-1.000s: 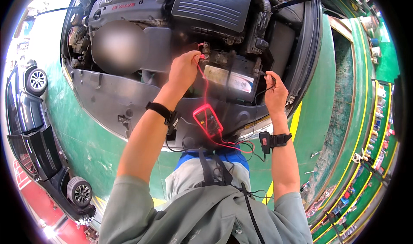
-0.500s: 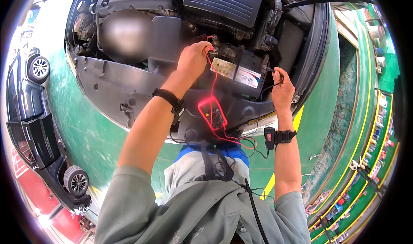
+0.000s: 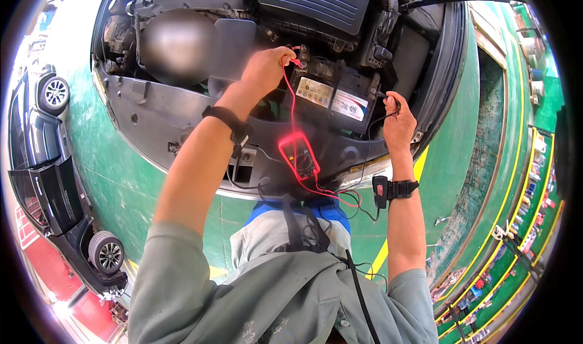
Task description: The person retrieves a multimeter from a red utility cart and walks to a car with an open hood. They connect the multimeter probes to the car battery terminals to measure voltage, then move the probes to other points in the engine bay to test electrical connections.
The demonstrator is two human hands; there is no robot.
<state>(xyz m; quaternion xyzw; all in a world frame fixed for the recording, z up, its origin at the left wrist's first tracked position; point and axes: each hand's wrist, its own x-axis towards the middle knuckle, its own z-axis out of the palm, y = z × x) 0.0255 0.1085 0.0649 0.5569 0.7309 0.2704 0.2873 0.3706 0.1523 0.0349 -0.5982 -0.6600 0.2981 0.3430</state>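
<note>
Before me, the broad, dark-grey plastic front panel (image 3: 155, 118) carries my rectangular, dark-faced multimeter in a red casing (image 3: 299, 156), lying aslant near the outer edge.

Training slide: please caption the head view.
Left hand holds a red lead, right hand a black lead, near a car battery and multimeter.

Pinched left grip (image 3: 267, 69); pinched right grip (image 3: 399, 123)

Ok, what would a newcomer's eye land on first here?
Probably the bright red meter on the car's front panel, below the battery in the picture. Next, likely the hands: the left hand holds a red lead near the battery's left end, the right hand a black lead near its right.
</note>
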